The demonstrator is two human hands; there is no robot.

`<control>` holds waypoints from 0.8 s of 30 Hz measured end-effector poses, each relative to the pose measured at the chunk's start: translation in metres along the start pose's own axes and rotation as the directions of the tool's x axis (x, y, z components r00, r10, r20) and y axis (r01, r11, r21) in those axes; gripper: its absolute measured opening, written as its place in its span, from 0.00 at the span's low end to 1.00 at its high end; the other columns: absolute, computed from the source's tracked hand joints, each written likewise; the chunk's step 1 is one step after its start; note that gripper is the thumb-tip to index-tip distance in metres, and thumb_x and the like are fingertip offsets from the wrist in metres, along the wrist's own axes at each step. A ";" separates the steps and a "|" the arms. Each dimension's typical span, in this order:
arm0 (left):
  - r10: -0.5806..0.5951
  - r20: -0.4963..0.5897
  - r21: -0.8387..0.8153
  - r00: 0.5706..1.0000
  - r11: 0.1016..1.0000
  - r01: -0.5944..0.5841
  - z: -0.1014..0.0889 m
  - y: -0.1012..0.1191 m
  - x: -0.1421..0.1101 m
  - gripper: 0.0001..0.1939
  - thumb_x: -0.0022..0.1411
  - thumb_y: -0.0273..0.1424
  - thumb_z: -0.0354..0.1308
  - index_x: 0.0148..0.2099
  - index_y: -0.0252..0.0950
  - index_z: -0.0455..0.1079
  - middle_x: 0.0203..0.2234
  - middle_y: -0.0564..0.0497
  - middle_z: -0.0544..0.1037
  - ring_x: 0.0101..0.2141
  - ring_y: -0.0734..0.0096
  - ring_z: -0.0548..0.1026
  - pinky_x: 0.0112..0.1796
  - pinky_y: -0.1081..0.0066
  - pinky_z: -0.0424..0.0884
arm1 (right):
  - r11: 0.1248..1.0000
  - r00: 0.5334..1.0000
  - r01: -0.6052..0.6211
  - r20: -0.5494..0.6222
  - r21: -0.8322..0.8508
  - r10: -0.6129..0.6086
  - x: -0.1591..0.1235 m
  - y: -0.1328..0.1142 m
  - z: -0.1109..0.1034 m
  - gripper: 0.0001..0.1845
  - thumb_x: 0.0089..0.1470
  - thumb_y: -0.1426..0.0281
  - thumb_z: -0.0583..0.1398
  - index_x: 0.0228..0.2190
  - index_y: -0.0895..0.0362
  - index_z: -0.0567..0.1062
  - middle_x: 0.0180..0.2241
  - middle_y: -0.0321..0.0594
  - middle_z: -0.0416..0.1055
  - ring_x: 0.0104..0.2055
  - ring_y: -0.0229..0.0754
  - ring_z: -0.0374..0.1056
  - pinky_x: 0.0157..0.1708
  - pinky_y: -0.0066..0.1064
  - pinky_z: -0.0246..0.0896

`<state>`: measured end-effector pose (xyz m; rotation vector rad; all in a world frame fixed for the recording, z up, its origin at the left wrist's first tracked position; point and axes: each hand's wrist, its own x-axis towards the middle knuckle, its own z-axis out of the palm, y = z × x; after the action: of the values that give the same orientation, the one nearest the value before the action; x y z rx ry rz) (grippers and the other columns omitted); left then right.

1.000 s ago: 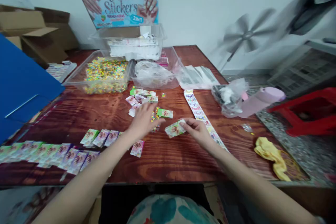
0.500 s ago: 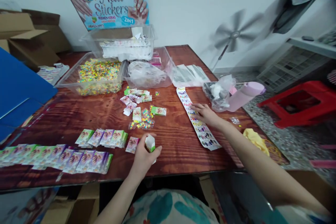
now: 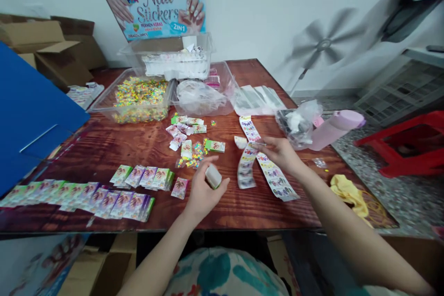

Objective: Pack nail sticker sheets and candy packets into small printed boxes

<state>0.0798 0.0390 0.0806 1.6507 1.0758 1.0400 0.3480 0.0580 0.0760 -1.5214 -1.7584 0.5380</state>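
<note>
Near the table's front edge, my left hand is wrapped round a small carton, whose pale end faces up. My right hand pinches a lifted sticker strip, which bends and hangs down on both sides of the fingers. Beneath it, more sticker strips lie flat in a long pile. A single pink card box lies just left of my left hand. Beyond that hand are loose small boxes and little clear packets of coloured candy.
Overlapping rows of small boxes cover the left front. Clear bins stand at the back, one with candy packets, one with white strips. A pink bottle and a yellow cloth are at right. A blue panel juts in at left.
My right hand has picked a sticker strip up off the pile, where it was resting flat before. My left hand has turned the carton slightly. The whole view has shifted a little.
</note>
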 end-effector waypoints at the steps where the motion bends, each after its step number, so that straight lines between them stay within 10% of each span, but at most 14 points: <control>1: -0.001 0.016 -0.024 1.000 1.000 0.001 0.002 0.003 0.003 0.12 0.49 0.29 0.63 0.35 0.37 0.64 0.34 0.51 0.73 0.33 0.71 0.70 0.39 0.71 0.66 | 0.987 0.998 -0.042 0.061 0.153 0.033 -0.005 -0.017 0.005 0.20 0.55 0.53 0.60 0.32 0.58 0.80 0.30 0.44 0.78 0.32 0.46 0.72 0.34 0.36 0.66; 4: -0.102 0.077 -0.162 0.992 0.980 0.114 0.008 0.006 0.006 0.13 0.47 0.29 0.64 0.34 0.37 0.63 0.31 0.53 0.73 0.28 0.74 0.69 0.32 0.74 0.65 | 0.906 0.985 -0.134 0.152 0.402 0.079 -0.018 -0.055 0.024 0.20 0.55 0.53 0.60 0.32 0.58 0.79 0.29 0.41 0.79 0.30 0.44 0.73 0.30 0.32 0.67; 7: -0.213 0.024 -0.287 0.977 0.934 0.211 0.011 0.002 0.003 0.13 0.46 0.29 0.64 0.31 0.36 0.61 0.23 0.58 0.68 0.23 0.78 0.64 0.27 0.76 0.62 | 0.952 0.998 -0.056 0.004 0.302 0.058 -0.027 -0.071 0.044 0.17 0.55 0.56 0.60 0.33 0.57 0.79 0.31 0.42 0.79 0.31 0.44 0.74 0.31 0.32 0.68; 15: -0.264 -0.035 -0.321 0.964 0.916 0.240 -0.008 0.001 -0.005 0.14 0.43 0.27 0.66 0.30 0.36 0.62 0.21 0.59 0.67 0.23 0.80 0.63 0.27 0.78 0.61 | 0.945 0.986 0.042 0.138 0.323 -0.091 -0.049 -0.076 0.079 0.17 0.57 0.60 0.61 0.45 0.55 0.78 0.40 0.43 0.79 0.38 0.45 0.76 0.37 0.31 0.71; 20: -0.439 0.037 -0.394 0.898 0.819 0.417 -0.008 -0.005 -0.013 0.17 0.36 0.25 0.68 0.29 0.35 0.63 0.19 0.60 0.67 0.21 0.81 0.64 0.25 0.79 0.61 | 0.966 0.998 0.054 -0.057 0.253 -0.041 -0.052 -0.069 0.088 0.12 0.60 0.64 0.58 0.39 0.56 0.79 0.34 0.43 0.79 0.33 0.44 0.75 0.33 0.31 0.71; 24: -0.536 0.009 -0.568 0.844 0.692 0.445 -0.010 -0.016 -0.018 0.19 0.34 0.26 0.68 0.29 0.36 0.62 0.19 0.61 0.68 0.21 0.80 0.66 0.25 0.78 0.64 | 0.953 0.962 0.263 0.030 0.148 -0.270 -0.056 -0.075 0.086 0.15 0.61 0.65 0.58 0.47 0.55 0.76 0.41 0.46 0.76 0.42 0.44 0.74 0.41 0.33 0.71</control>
<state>0.0620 0.0277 0.0652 0.7512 1.1030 0.9967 0.2356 0.0015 0.0608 -1.1582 -1.8832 0.5547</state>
